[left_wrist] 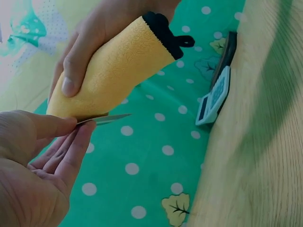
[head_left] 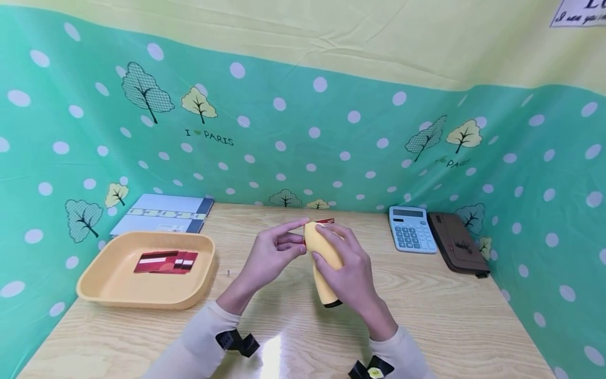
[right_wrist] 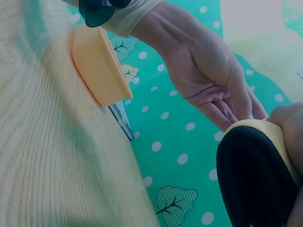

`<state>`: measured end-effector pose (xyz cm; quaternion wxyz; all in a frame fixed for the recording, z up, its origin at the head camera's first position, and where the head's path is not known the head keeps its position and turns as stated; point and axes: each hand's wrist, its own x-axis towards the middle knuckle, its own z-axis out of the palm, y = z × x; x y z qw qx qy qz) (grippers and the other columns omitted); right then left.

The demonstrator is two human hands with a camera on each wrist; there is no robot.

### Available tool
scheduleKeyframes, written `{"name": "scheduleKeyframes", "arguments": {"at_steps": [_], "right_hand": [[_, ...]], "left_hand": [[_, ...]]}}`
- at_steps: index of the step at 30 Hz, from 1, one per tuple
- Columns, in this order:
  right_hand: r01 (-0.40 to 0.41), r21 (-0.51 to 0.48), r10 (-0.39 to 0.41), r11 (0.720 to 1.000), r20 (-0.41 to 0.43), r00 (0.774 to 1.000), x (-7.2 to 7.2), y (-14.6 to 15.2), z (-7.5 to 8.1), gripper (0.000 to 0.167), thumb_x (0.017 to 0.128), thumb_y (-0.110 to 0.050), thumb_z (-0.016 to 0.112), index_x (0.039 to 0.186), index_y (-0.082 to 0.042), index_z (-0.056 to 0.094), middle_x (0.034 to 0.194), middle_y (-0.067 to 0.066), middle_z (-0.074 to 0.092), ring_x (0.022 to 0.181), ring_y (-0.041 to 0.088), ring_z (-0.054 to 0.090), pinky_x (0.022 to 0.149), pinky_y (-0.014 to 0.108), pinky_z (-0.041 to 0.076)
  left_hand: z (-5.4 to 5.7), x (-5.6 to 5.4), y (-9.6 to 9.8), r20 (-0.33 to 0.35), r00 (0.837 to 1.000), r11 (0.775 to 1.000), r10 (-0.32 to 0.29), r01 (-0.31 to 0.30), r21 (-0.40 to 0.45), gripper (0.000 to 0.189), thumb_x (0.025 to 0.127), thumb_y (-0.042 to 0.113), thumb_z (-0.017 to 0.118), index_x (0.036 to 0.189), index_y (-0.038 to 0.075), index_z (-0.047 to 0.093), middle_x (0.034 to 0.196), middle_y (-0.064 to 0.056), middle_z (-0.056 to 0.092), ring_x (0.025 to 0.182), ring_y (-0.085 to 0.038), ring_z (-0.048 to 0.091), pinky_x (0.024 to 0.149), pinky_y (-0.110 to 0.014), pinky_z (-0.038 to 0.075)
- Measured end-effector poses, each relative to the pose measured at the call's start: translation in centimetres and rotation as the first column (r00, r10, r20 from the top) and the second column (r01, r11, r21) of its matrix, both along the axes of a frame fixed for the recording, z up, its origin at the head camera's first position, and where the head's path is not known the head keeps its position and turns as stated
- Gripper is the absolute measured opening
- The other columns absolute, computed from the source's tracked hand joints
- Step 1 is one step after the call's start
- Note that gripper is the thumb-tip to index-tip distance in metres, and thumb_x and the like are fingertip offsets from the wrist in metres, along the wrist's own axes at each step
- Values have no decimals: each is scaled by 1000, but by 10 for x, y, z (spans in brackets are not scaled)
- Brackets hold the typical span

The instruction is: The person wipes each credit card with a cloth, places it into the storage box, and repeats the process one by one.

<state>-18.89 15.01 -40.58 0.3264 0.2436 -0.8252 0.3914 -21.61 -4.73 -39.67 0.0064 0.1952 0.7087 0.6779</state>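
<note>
My right hand [head_left: 351, 265] grips a folded yellow towel [head_left: 325, 281] with black trim and a black loop, seen at its upper end in the left wrist view. With thumb and fingers, my left hand [head_left: 269, 257] pinches the edge of a thin card [left_wrist: 113, 118]. The towel's far end lies against that card and covers much of it. A red strip of the card [head_left: 325, 221] shows beyond the towel in the head view. Both hands meet over the middle of the wooden table [head_left: 289, 337]. In the right wrist view the towel hides the card.
At the left stands a peach tray [head_left: 111, 273] with several red cards [head_left: 163, 261] in it. Behind it lies a blue-grey notebook [head_left: 165, 205]. A light blue calculator [head_left: 412, 230] and a brown zip wallet [head_left: 456, 245] lie at the right. Green dotted fabric [head_left: 293, 121] walls the table.
</note>
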Motion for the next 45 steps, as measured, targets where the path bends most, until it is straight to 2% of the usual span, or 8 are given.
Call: {"name": "scheduleKeyframes", "arguments": {"at_steps": [4,10,18,22,28,35,40,45], "right_hand": [[3,13,-2,1000,-19,1000,0,0,-1,56,82,-10,85,135,-18,69,133,7,65,96,22,71,70,31,62],[45,17,-45,999,-20,999,-3,6,1,55,83,-13,84,136,-20,69,130,5,67,99,21,72,71,33,63],[150,-23,-148,988,86,985,-13,24,2,55,85,-16,85,136,-24,69,127,6,68,90,19,66,65,27,56],[185,-44,-181,982,91,979,-20,36,1,54,84,-16,85,135,-24,70,126,7,69,98,23,68,69,30,55],[204,-53,-195,978,131,972,-25,48,0,53,85,-16,85,135,-23,70,131,7,69,109,27,66,77,34,52],[205,-64,-190,977,190,963,-24,53,1,52,87,-17,83,137,-25,69,134,6,66,106,22,63,73,28,51],[200,-76,-180,977,208,961,-24,55,3,52,88,-16,82,137,-25,68,135,6,65,106,21,63,71,26,52],[201,-83,-181,976,199,963,-23,56,3,53,87,-15,82,137,-24,68,135,7,65,103,24,64,70,25,51]], "left_hand": [[-1,0,1,-36,999,1000,1,-1,-9,51,92,-3,73,141,8,63,111,-24,77,100,-29,78,88,-29,65],[2,1,0,-6,1000,1000,6,-6,-7,52,91,-2,73,141,10,63,112,-24,76,100,-29,78,87,-29,65],[7,5,-5,78,997,1000,16,-16,-7,51,91,0,75,138,18,66,112,-20,76,99,-26,78,87,-31,65],[10,4,-9,114,993,1000,21,-21,0,53,91,1,75,138,20,66,112,-19,76,100,-29,77,87,-32,66],[10,1,-14,112,993,999,42,-39,-33,53,90,0,72,139,21,66,112,-19,76,98,-23,78,87,-32,65],[9,-1,-15,112,993,1000,20,-21,9,63,92,-5,69,146,26,59,106,-22,74,97,-32,77,88,-36,66],[9,0,-15,127,992,998,11,-19,61,50,92,-8,68,137,13,61,104,-21,73,89,-21,78,86,-38,66],[8,0,-16,77,997,1000,21,-21,1,29,93,-3,71,122,0,72,115,-21,74,94,-18,77,87,-33,66]]}}
